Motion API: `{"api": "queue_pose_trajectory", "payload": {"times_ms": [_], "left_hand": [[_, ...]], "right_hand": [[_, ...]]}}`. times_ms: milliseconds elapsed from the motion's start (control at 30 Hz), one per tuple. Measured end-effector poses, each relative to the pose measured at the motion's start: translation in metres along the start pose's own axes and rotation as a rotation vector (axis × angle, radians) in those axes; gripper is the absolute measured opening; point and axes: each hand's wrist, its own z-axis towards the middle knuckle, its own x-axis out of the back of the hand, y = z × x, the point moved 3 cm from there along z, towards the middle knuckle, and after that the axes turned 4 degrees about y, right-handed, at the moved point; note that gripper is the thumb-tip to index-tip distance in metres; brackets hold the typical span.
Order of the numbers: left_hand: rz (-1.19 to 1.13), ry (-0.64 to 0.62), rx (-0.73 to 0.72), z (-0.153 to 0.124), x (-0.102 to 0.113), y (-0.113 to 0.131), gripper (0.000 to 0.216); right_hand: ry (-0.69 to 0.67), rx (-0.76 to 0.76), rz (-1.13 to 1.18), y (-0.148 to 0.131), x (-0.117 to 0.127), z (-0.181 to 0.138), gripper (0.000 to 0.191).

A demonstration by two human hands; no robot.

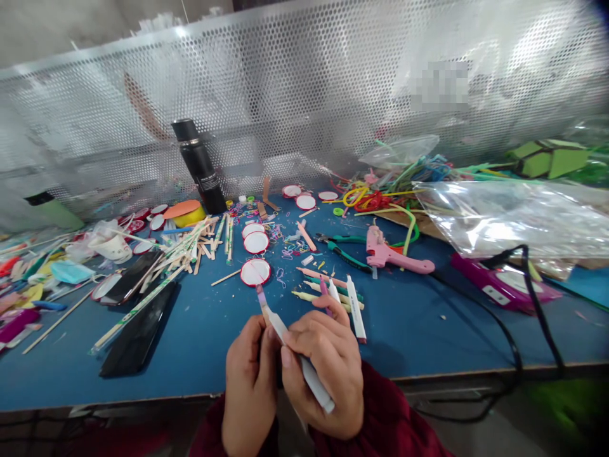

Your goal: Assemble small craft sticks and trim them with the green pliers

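Your right hand (328, 365) has its grip closed around a slim white marker pen (313, 381), the pen slanting up and leftward. Your left hand (250, 374) grips a narrow, flat wooden stick with a purple-coloured end (261, 297), held above the blue tabletop (200, 358) near its front edge. The pen's narrow end is at the stick; contact can't be made out. Just beyond the coloured end lies a round white disc with a red rim (255, 272).
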Motion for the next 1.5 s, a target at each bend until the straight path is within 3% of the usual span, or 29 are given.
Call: {"api": "queue_pose_trajectory", "payload": {"times_ms": [433,800,1200,1500], "left_hand": [[0.001,0.032,0.004,0.003,-0.001,-0.006,0.031],[0.049,0.063,-0.119,0.009,0.0,-0.006,0.018],[-0.022,0.103,-0.207,0.014,-0.001,0.001,0.02],[-0.027,0.126,-0.243,0.023,0.001,-0.008,0.019]], "right_hand": [[-0.034,0.011,-0.018,0.002,-0.003,0.0,0.014],[-0.013,0.089,-0.122,0.004,-0.008,-0.004,0.012],[-0.082,0.195,-0.314,0.006,-0.02,-0.011,0.016],[-0.131,0.241,-0.4,0.005,-0.02,-0.008,0.016]]}}
